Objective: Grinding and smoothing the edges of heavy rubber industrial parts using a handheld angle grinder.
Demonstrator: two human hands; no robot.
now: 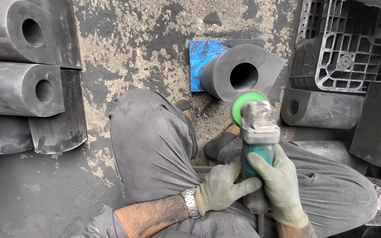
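Head view: both hands [248, 185] grip grinder [256, 132] nr rubber block [239, 72].

Workshop: grimy floor [155, 39], rubber blocks [20, 88]

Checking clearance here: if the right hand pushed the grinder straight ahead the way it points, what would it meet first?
Probably the black rubber block with the round hole, lying just beyond the grinder in the right hand; depth is uncertain.

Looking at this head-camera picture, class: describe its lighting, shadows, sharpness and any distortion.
Head view: soft, even light with no hard shadows; faint sheen on the dusty black rubber cylinder with a round hole; the green-disc angle grinder, left gloved hand and right gloved hand are sharp; straight edges bow slightly toward the frame's sides, as with a wide lens.
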